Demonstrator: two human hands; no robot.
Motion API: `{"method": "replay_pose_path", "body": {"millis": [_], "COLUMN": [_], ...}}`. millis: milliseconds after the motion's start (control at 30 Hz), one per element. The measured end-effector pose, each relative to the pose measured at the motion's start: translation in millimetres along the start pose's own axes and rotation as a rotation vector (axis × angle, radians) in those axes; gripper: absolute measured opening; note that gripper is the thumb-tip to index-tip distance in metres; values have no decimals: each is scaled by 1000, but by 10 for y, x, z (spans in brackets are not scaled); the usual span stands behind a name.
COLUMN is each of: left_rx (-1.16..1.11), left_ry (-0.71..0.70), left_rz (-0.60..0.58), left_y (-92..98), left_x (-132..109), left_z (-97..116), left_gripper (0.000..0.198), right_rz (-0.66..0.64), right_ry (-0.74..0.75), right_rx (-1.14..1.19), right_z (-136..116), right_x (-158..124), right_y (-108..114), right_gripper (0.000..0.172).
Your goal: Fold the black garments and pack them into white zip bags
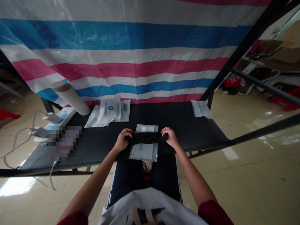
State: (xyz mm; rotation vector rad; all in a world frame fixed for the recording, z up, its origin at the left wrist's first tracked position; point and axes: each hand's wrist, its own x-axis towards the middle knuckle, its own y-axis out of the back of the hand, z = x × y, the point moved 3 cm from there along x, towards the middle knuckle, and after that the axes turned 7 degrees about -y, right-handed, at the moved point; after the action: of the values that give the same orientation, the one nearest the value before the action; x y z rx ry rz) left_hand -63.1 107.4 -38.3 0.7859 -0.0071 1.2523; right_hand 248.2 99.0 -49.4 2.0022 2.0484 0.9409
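Note:
A strip of black fabric [147, 137] lies across a white printed plastic pouch [143, 151] at the near edge of the black table [187, 125]. My left hand [122, 139] grips the fabric's left end with curled fingers. My right hand [170, 136] pinches its right end. The fabric is stretched flat between both hands. The pouch's upper part shows above the fabric, and its lower part hangs slightly past the table's edge.
A pile of similar white pouches [108, 115] lies at the back left, one more pouch [201, 108] at the back right. A cardboard tube [70, 97], a power strip [61, 117] with plugs and cables sit at the left. A striped tarp [131, 56] hangs behind.

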Motion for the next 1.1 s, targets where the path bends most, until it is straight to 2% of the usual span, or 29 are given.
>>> {"method": "replay_pose_path", "body": {"millis": [233, 367, 467, 567, 633, 767, 867, 933, 1000, 1100], "left_rx": [-39, 45, 114, 135, 133, 228, 298, 347, 413, 507], "left_ry": [-19, -24, -4, 24, 54, 98, 77, 88, 133, 188], "left_rz": [-28, -87, -109, -184, -213, -88, -15, -10, -58, -157], "left_y": [60, 94, 125, 154, 163, 131, 72, 55, 58, 88], "left_x": [18, 11, -33, -89, -118, -156, -180, -181, -156, -67], "left_z": [-2, 56, 80, 76, 68, 64, 60, 36, 9, 36], "left_gripper": [15, 26, 27, 22, 16, 33, 23, 39, 54, 48], "right_rz": [35, -22, -63, -73, -54, 18, 47, 20, -28, -68], "right_ry": [17, 39, 33, -20, -60, -113, -138, -138, -130, -113], "right_rx": [-166, -283, -331, -341, -333, -343, -405, -458, -494, -498], "right_z": [-28, -23, -71, -132, -158, -144, -91, -58, -41, -62], "right_x": [-132, -226, -301, -330, -320, -278, -254, -236, -213, -177], "right_y": [83, 148, 179, 187, 178, 146, 143, 139, 123, 78], "right_gripper": [41, 48, 43, 27, 22, 17, 46, 52, 42, 25]}}
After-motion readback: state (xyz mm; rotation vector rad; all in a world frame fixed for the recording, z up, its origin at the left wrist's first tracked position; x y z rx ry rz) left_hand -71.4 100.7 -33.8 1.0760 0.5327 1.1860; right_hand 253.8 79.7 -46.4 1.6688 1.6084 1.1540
